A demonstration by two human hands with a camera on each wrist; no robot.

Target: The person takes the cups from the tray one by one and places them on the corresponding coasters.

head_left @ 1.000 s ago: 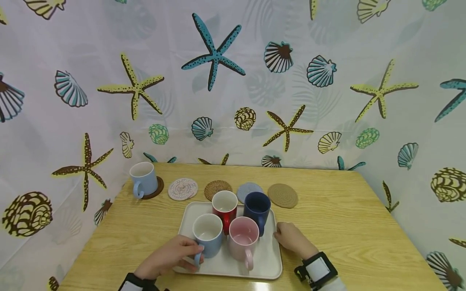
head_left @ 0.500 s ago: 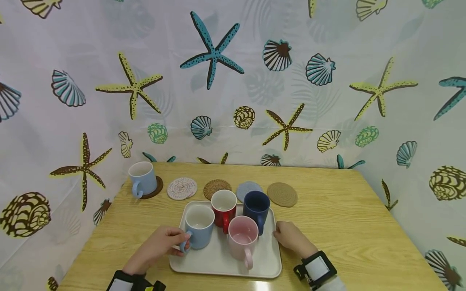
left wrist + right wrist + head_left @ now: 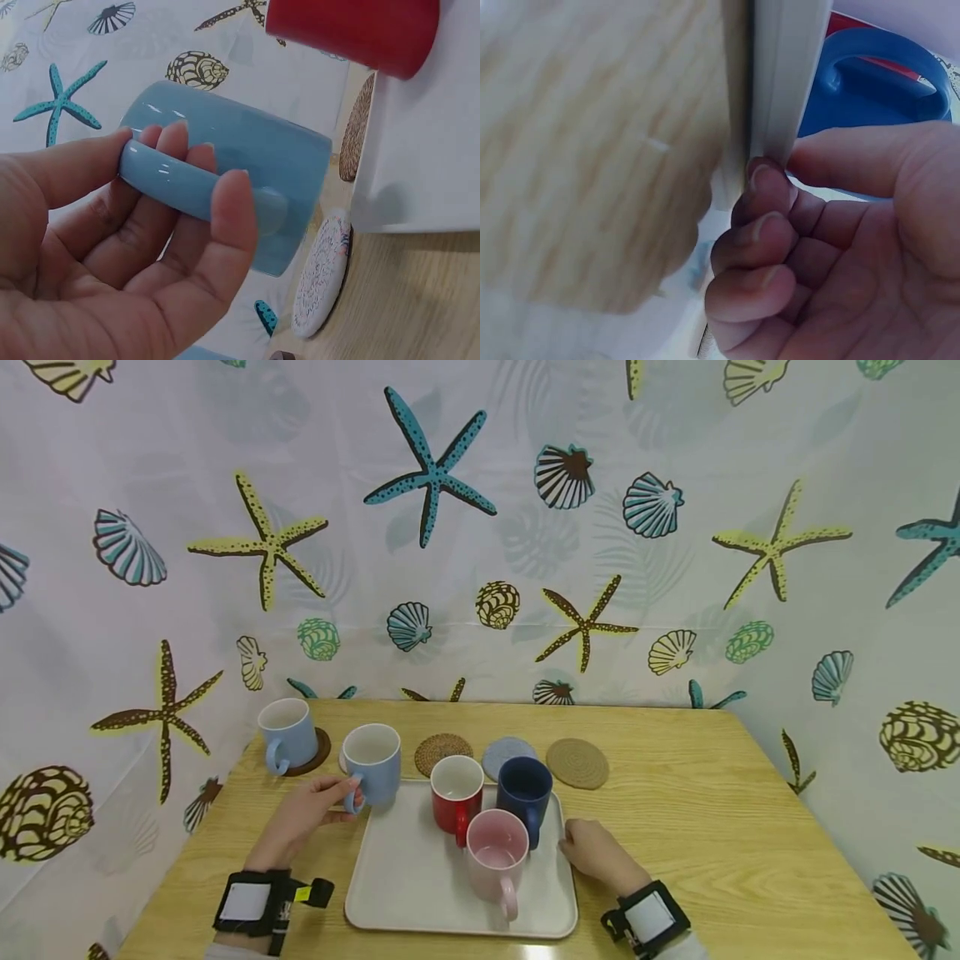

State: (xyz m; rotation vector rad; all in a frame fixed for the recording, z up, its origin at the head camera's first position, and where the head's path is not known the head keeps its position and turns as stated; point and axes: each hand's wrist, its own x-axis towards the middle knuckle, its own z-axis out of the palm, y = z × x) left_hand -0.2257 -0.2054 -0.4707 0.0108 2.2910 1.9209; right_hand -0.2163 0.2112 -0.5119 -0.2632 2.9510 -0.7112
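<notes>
Light-blue mug (image 3: 380,772) in left fingers (image 3: 131,236) has neared the speckled coaster (image 3: 322,279).

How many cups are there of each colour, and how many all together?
Light blue cups: 2
Red cup: 1
Dark blue cup: 1
Pink cup: 1
Total: 5

Light blue mugs (image 3: 294,739) (image 3: 377,772): 2. Red mug (image 3: 447,810): 1. Navy mug (image 3: 517,795): 1. Pink mug (image 3: 489,864): 1. Mug total is 5. Coasters (image 3: 577,764): 5. Tray (image 3: 405,877): 1. Table (image 3: 675,777): 1. Hands (image 3: 306,812) (image 3: 596,853): 2. Wrist devices (image 3: 247,902) (image 3: 648,917): 2.
</notes>
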